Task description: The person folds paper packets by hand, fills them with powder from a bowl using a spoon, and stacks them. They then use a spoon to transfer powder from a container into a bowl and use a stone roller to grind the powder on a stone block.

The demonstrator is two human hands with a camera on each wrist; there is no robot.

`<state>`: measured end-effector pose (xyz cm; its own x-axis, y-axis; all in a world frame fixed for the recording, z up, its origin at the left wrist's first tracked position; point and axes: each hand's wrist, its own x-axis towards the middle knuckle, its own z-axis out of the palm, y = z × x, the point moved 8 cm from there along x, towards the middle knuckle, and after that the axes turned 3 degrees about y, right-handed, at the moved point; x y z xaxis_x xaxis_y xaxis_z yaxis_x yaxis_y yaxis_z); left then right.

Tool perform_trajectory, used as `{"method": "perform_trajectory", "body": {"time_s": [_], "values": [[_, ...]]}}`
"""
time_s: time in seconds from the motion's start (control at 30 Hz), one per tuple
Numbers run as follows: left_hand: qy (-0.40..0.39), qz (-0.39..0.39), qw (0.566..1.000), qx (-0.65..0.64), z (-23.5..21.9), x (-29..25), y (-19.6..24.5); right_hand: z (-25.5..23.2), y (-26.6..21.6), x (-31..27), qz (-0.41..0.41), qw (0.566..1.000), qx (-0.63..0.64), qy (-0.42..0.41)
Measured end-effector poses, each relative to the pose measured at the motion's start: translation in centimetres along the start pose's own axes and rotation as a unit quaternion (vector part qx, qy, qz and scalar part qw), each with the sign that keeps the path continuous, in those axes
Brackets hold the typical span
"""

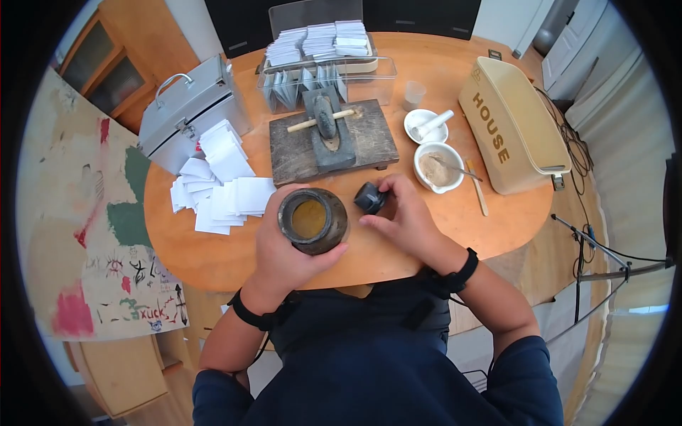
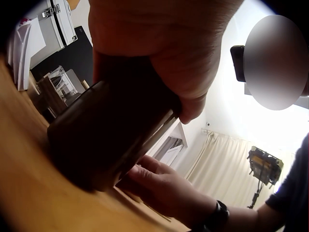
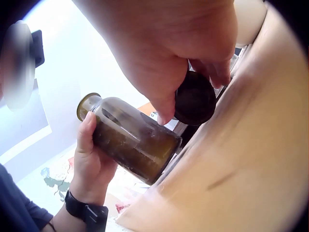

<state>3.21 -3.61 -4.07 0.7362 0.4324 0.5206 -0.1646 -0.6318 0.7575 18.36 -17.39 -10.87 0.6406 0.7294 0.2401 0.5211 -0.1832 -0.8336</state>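
My left hand grips a brown glass bottle by its side, fingers and thumb round it. In the head view its wide mouth faces up, and yellowish brown shows inside. The right wrist view shows the bottle tilted, its base low near the tabletop. To its right, my right hand holds a dark round stopper between thumb and fingers, apart from the bottle's mouth. The stopper turns its dark round face towards the camera in the right wrist view.
Behind the hands lies a dark wooden board bearing a stone grinder. White paper packets and a metal case are left. On the right stand a bowl of powder, a mortar and a cream bin.
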Motion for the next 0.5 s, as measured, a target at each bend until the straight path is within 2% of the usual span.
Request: {"method": "perform_trajectory", "body": {"time_s": [0.17, 0.2, 0.23, 0.3, 0.43, 0.5], "values": [[0.001, -0.013, 1.000, -0.014, 0.3, -0.1, -0.4, -1.0, -0.1, -0.9, 0.003, 0.997, -0.071, 0.011], [0.002, -0.035, 0.999, -0.032, 0.4, -0.1, -0.6, -1.1, -0.2, -1.1, -0.028, 0.995, -0.092, 0.023], [-0.004, -0.033, 0.998, -0.045, 0.7, 0.0, -0.5, -1.1, 0.2, -1.2, 0.000, 0.996, -0.088, 0.011], [0.004, -0.023, 0.999, -0.026, 0.6, 0.1, -0.3, -1.1, -0.3, -1.3, -0.025, 0.993, -0.118, 0.013], [-0.008, -0.014, 1.000, 0.003, 0.7, 0.3, -0.2, -1.2, 0.1, -1.1, 0.001, 0.995, -0.103, -0.008], [-0.013, -0.014, 1.000, 0.007, 0.6, 0.4, -0.5, -2.8, -2.7, -1.5, -0.107, 0.984, -0.140, 0.020]]}}
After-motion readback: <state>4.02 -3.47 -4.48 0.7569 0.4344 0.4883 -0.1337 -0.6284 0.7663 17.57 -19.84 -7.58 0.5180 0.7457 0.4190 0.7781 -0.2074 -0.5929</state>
